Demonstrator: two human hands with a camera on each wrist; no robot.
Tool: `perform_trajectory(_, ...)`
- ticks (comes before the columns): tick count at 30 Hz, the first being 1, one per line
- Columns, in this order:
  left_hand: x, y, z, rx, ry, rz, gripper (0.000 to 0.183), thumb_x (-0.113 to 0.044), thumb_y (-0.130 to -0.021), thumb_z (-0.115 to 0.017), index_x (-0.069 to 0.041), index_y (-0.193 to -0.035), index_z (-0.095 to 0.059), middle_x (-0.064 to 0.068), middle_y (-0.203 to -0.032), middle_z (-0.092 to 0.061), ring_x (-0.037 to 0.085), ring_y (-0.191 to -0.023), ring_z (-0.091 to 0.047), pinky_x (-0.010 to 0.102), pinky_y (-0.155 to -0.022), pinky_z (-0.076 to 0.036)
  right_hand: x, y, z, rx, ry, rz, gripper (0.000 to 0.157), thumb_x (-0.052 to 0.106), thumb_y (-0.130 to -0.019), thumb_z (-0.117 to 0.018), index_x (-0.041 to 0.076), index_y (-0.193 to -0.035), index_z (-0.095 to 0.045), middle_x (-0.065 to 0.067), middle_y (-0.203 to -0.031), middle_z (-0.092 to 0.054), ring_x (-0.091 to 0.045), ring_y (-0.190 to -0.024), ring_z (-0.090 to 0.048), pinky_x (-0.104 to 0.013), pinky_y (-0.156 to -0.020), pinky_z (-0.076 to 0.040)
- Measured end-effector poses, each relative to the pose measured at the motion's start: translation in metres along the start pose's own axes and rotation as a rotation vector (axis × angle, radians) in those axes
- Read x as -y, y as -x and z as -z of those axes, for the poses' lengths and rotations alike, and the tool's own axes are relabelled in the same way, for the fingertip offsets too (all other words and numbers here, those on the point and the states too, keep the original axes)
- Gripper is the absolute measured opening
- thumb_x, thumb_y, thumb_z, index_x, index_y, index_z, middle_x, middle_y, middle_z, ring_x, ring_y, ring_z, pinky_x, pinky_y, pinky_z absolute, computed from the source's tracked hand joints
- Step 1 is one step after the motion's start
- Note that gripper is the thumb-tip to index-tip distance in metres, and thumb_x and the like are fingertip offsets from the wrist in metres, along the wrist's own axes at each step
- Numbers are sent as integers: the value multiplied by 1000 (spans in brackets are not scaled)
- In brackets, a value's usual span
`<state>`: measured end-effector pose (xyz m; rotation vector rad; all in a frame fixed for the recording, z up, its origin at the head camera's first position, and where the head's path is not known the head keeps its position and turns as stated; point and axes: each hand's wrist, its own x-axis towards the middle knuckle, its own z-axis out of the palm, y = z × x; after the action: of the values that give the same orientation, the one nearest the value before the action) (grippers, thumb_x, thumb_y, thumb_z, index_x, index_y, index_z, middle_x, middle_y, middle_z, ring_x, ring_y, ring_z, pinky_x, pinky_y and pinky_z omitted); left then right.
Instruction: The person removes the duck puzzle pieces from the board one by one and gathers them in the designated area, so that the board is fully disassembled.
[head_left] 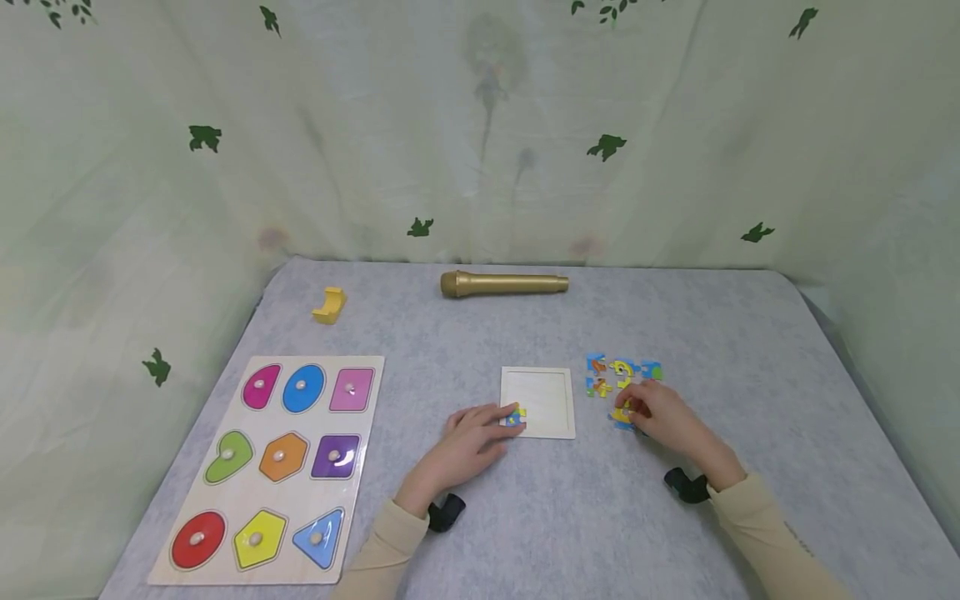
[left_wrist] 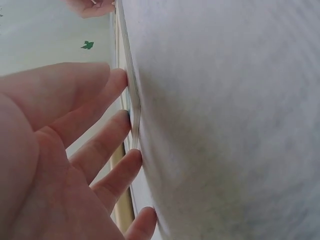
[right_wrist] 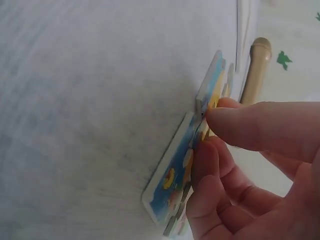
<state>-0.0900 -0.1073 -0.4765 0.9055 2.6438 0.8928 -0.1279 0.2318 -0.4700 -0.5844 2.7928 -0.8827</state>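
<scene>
A square wooden puzzle tray (head_left: 558, 404) lies mid-table, with one blue-and-yellow jigsaw piece (head_left: 516, 416) in its lower left corner. My left hand (head_left: 471, 442) rests along the tray's left side, its fingers extended and fingertips on the edge and on that piece. In the left wrist view those fingers (left_wrist: 107, 150) reach the tray's thin rim (left_wrist: 134, 100). To the right of the tray, my right hand (head_left: 660, 412) pinches a yellow-and-blue jigsaw piece (right_wrist: 202, 129) between thumb and fingers, among other loose jigsaw pieces (head_left: 597, 364). Another blue piece (right_wrist: 170, 172) lies beside the fingertips.
A wooden knob-puzzle board (head_left: 300, 404) with several coloured shapes covers the table's left side. Along the back lie a gold microphone (head_left: 510, 284) and a small curved yellow block (head_left: 330, 306). Pale curtains with leaf prints stand behind the table (head_left: 675, 312).
</scene>
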Motion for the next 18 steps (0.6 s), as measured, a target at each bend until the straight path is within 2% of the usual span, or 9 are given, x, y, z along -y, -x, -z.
perform_trajectory(5,1,0,-1,-8,-3,-22,37,-16,-97,-56,-13,-134,-58,5,-150,-37,31,-136,-30,57,-103,-19,2,0,0,-24,15,30,18,-7,-84,-66,9,-92,-65,1,-81,-52,-14,-73,-48,-30,-63,-44)
perform_trajectory(10,6,4,0,-17,-20,-40,36,-17,-98,-56,-12,-133,-58,8,-150,-36,29,-137,-29,54,-104,-20,10,-8,-2,-33,-98,114,16,-5,-84,-67,5,-96,-65,4,-79,-55,-13,-73,-51,-28,-65,-46)
perform_trajectory(13,8,8,1,-26,-25,-23,35,-18,-97,-56,-11,-132,-60,10,-149,-38,30,-137,-29,54,-105,-20,21,-17,-9,19,-169,150,15,-4,-86,-64,4,-99,-65,4,-80,-54,-12,-75,-51,-28,-67,-46)
perform_trajectory(18,10,13,5,-36,-45,-1,35,-16,-96,-56,-10,-131,-60,11,-146,-42,35,-136,-30,57,-105,-20,44,-36,-25,104,-202,207,15,-3,-88,-61,3,-100,-65,0,-87,-59,-14,-79,-53,-28,-71,-48)
